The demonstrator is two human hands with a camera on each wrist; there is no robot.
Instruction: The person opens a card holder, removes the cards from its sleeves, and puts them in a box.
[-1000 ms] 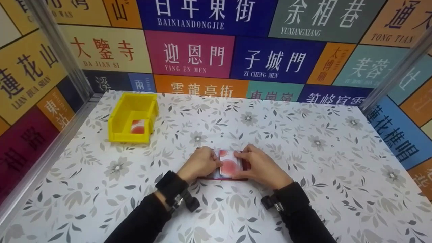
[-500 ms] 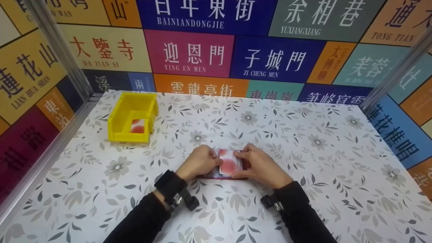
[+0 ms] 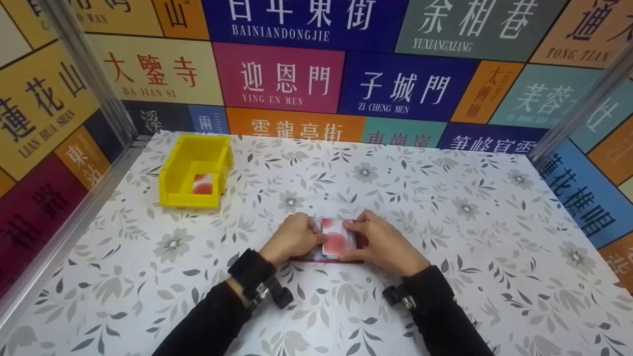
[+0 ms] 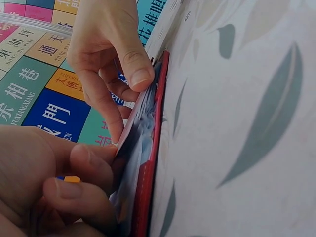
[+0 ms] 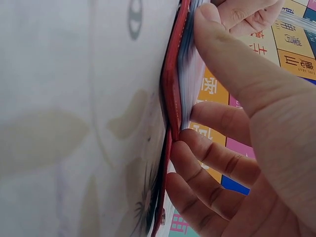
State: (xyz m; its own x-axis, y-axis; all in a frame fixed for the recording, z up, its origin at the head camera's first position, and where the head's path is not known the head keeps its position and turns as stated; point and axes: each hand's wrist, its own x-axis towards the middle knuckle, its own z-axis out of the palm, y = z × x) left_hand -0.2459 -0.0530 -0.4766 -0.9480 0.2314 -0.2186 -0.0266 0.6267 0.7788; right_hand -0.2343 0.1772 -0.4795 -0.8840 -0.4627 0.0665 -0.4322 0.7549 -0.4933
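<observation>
A red-covered card holder (image 3: 341, 261) with clear plastic sleeves lies spread on the table, its stitched cover edge (image 4: 159, 108) showing in the left wrist view. On its sleeves is a white card (image 3: 336, 240) with red circles. My left hand (image 3: 294, 237) has curled fingers and pinches at the card's left edge. Across from it, my right hand (image 3: 385, 242) grips the right side of the stacked sleeves (image 5: 186, 84), thumb at the near edge and index finger at the far one. The right wrist view shows its other fingers by the red cover (image 5: 170, 89).
A yellow bin (image 3: 190, 199) stands at the back left of the table, with another red-and-white card (image 3: 202, 184) inside. The flower-patterned tabletop (image 3: 445, 198) stretches to a wall of coloured sign panels (image 3: 282, 79) behind and at both sides.
</observation>
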